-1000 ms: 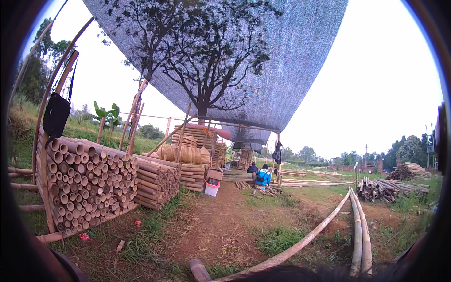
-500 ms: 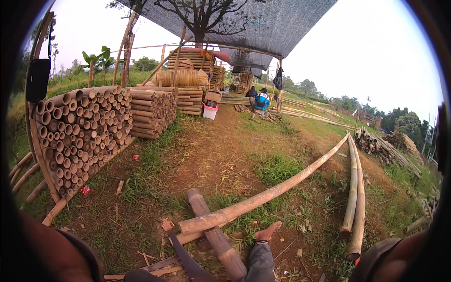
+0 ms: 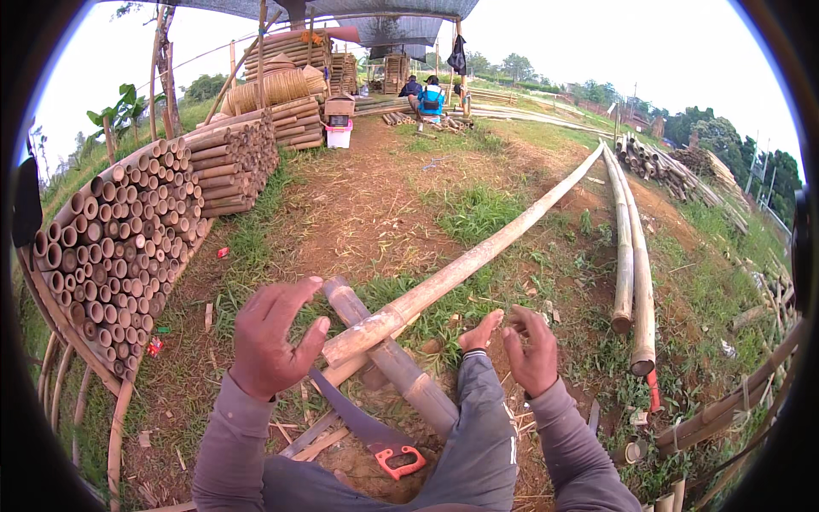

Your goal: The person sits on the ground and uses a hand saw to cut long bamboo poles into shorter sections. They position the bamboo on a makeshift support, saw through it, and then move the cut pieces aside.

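Head view: I read left hand (image 3: 277,340) and right hand (image 3: 531,352) both empty, loosely cupped. Pole (image 3: 465,266) lies across a log (image 3: 408,383), its near end just right of the left hand, the nearer; long axis runs forward-right.

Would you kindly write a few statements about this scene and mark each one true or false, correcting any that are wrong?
1. The saw has an orange handle. True.
2. The left hand grips the saw. False: the left hand is empty.
3. The long bamboo pole lies across a shorter bamboo piece. True.
4. The right hand is holding the long bamboo pole. False: it is empty too.
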Demonstrator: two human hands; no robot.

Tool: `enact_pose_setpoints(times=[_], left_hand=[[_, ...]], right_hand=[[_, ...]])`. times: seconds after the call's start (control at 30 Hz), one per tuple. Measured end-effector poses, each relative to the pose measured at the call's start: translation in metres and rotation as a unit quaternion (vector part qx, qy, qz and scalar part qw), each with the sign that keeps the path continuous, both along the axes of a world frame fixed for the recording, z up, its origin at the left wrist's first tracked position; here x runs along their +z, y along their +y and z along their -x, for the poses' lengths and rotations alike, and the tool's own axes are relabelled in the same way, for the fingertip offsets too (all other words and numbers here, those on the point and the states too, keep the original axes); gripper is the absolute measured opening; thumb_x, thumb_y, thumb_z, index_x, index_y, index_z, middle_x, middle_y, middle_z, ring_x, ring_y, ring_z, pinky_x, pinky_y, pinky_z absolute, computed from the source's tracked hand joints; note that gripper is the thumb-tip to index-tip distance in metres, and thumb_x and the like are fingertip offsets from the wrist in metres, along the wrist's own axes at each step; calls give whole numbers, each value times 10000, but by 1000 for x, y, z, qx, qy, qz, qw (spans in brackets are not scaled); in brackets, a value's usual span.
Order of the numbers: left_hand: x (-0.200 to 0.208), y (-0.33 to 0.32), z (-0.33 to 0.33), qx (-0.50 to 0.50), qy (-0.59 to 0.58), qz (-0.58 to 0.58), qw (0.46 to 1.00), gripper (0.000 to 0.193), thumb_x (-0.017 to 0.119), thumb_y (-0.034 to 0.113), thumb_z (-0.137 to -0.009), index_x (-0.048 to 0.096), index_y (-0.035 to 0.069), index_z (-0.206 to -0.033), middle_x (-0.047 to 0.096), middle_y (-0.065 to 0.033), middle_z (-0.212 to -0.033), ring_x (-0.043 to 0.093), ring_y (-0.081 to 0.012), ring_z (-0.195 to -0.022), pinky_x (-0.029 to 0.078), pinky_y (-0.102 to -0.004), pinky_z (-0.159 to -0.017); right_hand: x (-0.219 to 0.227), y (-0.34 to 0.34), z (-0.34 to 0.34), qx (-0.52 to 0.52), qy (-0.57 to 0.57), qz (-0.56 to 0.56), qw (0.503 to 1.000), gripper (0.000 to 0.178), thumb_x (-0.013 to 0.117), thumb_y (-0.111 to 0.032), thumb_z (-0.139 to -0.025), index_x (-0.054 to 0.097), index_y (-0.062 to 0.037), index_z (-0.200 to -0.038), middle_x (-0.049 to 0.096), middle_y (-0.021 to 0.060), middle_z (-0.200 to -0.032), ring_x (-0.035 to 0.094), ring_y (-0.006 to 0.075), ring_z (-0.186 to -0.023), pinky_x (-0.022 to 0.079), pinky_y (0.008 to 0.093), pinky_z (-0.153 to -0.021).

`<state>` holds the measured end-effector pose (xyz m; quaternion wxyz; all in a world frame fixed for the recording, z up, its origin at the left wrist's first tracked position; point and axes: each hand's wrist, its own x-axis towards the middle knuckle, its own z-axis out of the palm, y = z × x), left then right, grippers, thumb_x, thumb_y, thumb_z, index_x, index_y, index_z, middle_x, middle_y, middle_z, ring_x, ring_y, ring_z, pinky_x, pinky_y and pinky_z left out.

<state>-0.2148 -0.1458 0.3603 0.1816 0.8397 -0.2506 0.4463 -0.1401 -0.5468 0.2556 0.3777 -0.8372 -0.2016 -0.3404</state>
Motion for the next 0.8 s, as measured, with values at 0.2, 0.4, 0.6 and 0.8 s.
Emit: enact_pose_setpoints(times=[0.2, 0.4, 0.6, 0.8], left_hand=[[-178, 58, -71, 155, 604, -248, 741, 635, 775, 471, -908, 630, 196, -1462, 696, -92, -1380, 672, -336, -1280, 554, -516, -1034], [-296, 103, -65, 109, 685, -294, 658, 666, 773, 498, -922, 611, 204, -1496, 683, -130, -1436, 656, -363, -1304, 529, -508, -1088], [-284, 88, -77, 100, 656, -197, 722, 675, 833, 440, -882, 630, 182, -1472, 714, -152, -1394, 675, -344, -1297, 524, -462, -1097], [-273, 85, -71, 89, 654, -185, 728, 670, 853, 413, -868, 641, 170, -1455, 740, -153, -1338, 705, -345, -1238, 553, -457, -1056]], right_hand=[[-239, 0, -7, -99, 449, 359, 812, 649, 665, -539, -966, 621, -124, -1462, 514, 170, -1547, 426, 415, -1484, 321, 663, -1211], [-257, 12, 5, -102, 415, 366, 827, 575, 673, -515, -971, 677, -123, -1392, 556, 130, -1510, 424, 377, -1477, 345, 618, -1213], [-255, -4, 11, -108, 406, 354, 836, 540, 663, -502, -980, 692, -132, -1373, 576, 110, -1502, 443, 369, -1466, 353, 604, -1212], [-252, -5, 11, -104, 409, 347, 838, 522, 650, -490, -992, 689, -129, -1367, 584, 123, -1490, 461, 361, -1456, 368, 593, -1202]])
